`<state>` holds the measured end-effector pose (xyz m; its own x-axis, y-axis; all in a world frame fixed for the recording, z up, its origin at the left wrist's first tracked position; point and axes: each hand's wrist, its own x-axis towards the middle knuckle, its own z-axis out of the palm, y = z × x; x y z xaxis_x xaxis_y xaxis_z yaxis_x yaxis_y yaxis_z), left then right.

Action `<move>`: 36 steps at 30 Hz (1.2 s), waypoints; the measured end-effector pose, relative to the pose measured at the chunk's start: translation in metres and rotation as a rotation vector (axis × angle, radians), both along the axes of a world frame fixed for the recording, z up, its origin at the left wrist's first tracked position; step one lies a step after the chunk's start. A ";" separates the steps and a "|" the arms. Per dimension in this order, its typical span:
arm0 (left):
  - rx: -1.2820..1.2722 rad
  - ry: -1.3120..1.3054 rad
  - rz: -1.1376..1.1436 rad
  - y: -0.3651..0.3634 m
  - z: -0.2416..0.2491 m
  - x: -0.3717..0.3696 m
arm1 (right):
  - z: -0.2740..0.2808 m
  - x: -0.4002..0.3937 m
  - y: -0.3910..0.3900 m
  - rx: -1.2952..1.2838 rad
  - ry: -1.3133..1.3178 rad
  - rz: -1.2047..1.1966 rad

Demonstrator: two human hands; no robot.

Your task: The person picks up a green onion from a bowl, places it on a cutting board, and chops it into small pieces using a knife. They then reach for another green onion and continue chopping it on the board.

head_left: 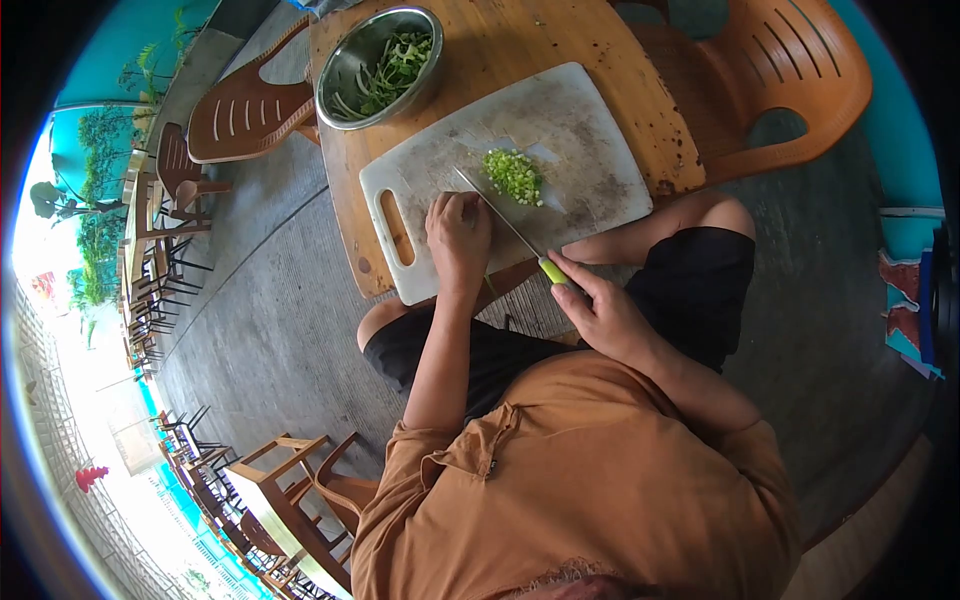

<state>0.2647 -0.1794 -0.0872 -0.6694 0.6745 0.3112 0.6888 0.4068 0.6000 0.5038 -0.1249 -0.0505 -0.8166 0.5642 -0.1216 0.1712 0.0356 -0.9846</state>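
My right hand (605, 315) grips a kitchen knife (553, 270) by its light green handle. Its blade slants up and left across the cutting board, close to the fingers of my left hand (460, 240). That left hand is closed on the board, fingers curled; a thin green strand shows beside the wrist, and most of what it holds is hidden. Just right of the blade lies a small heap of chopped green onion (514, 177). The worn white cutting board (590, 130) has a slot handle at its left end and overhangs the table's near edge.
A metal bowl (329, 95) with cut greens and pale strips stands at the table's back left. The wooden table (500, 40) has brown chairs (255, 115) around it. My knees and black shorts (700, 280) are under and beside the near edge.
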 end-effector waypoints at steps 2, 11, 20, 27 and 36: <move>-0.004 0.009 -0.002 0.000 -0.003 0.001 | -0.003 -0.007 0.001 -0.058 0.017 0.000; 0.016 0.043 0.000 -0.003 -0.005 0.003 | 0.007 0.016 -0.007 0.059 0.009 -0.018; 0.005 0.027 0.008 0.005 0.001 0.003 | 0.026 0.025 -0.003 -0.055 -0.063 0.004; 0.011 0.034 0.000 0.001 -0.002 0.000 | 0.022 0.023 -0.005 -0.087 -0.067 0.026; 0.005 0.015 0.013 0.002 -0.005 -0.001 | 0.018 0.019 -0.008 -0.050 -0.087 0.027</move>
<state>0.2639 -0.1776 -0.0926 -0.6732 0.6646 0.3242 0.6924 0.4128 0.5917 0.5228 -0.1325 -0.0324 -0.8168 0.5334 -0.2199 0.2555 -0.0072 -0.9668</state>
